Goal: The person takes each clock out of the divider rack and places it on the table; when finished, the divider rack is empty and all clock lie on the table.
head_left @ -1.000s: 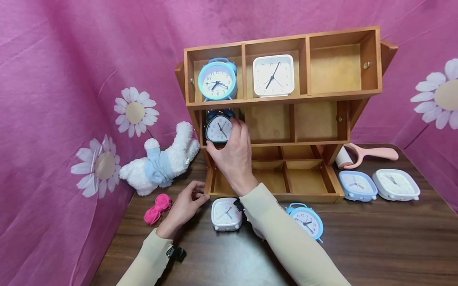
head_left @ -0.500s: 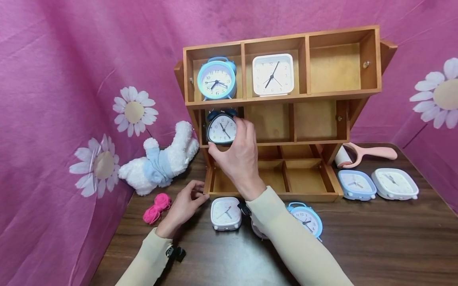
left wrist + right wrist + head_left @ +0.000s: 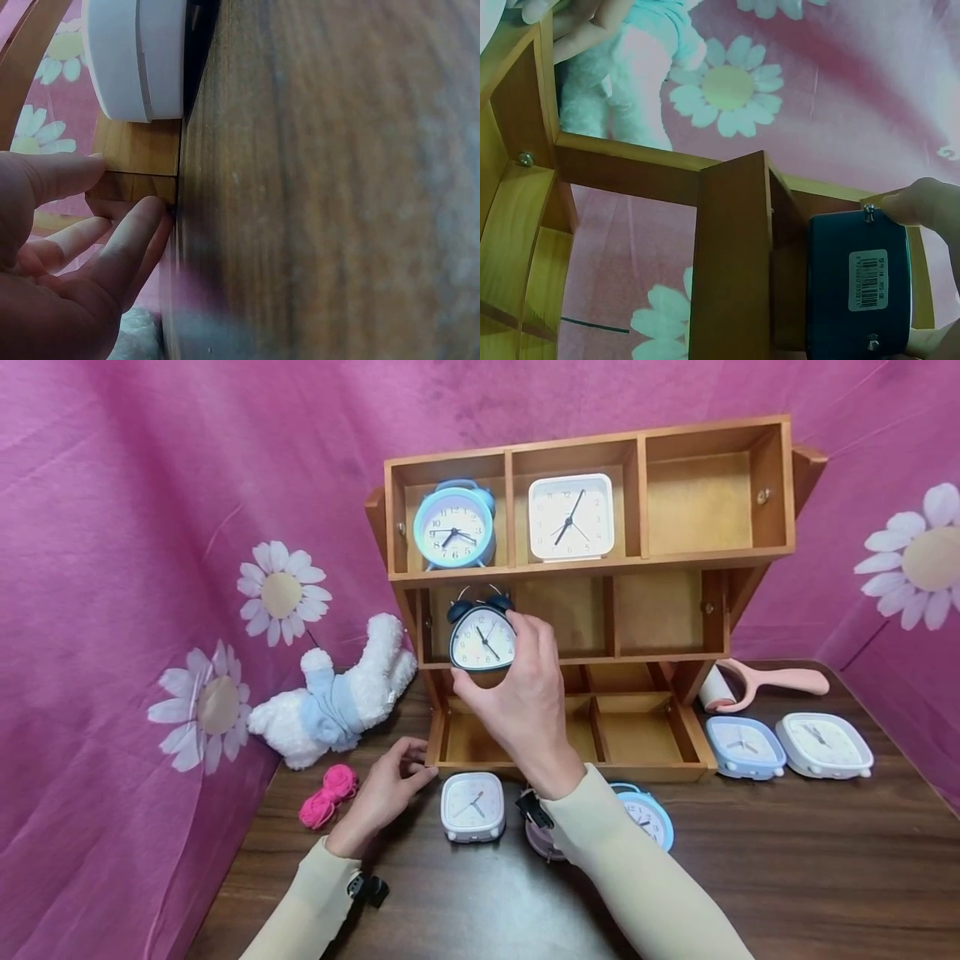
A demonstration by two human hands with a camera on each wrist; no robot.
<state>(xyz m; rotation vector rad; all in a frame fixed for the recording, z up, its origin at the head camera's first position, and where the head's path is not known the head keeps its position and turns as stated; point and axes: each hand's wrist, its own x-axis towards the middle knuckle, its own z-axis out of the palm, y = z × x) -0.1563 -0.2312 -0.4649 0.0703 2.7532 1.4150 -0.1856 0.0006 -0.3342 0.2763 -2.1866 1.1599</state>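
A rounded-triangular dark alarm clock (image 3: 483,639) with twin bells is held by its sides between the thumb and fingers of my right hand (image 3: 525,693). It is upright, in front of the left middle compartment of the wooden shelf (image 3: 573,772). Its teal underside with a barcode label (image 3: 868,280) faces the right wrist view. My left hand (image 3: 386,789) holds the shelf's lower left front corner (image 3: 139,187), thumb on the front and fingers round the side. A light blue twin-bell clock (image 3: 454,528) and a white square clock (image 3: 572,517) stand in the top row.
On the table lie a white clock (image 3: 473,807), a mauve clock (image 3: 545,841) and a blue clock (image 3: 648,820) partly behind my right sleeve. Two more clocks and a pink lint roller (image 3: 780,680) lie right; a plush toy (image 3: 333,714) and pink yarn (image 3: 328,796) lie left.
My right hand has drawn the dark alarm clock forward and to the right, out of the left middle compartment. My left hand has stayed at the shelf's corner.
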